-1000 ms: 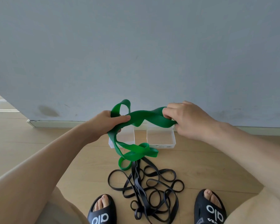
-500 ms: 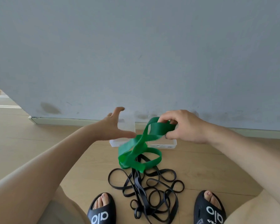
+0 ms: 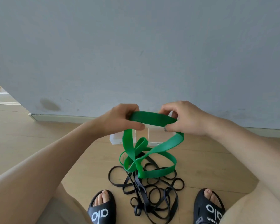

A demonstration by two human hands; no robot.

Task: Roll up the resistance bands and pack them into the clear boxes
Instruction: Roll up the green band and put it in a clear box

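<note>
Above the two clear plastic boxes [image 3: 149,136] by the wall, left hand [image 3: 120,121] and right hand [image 3: 183,120] each pinch the wide green rubber resistance band [image 3: 153,118], grip closed on it; untwist the dangling loops first, then roll it tight and flat.

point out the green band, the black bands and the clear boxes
green band [image 3: 153,118], head view, flat stretch between the hands
black bands [image 3: 152,194], head view, middle of the tangle
clear boxes [image 3: 157,135], head view, right box's wall
</note>
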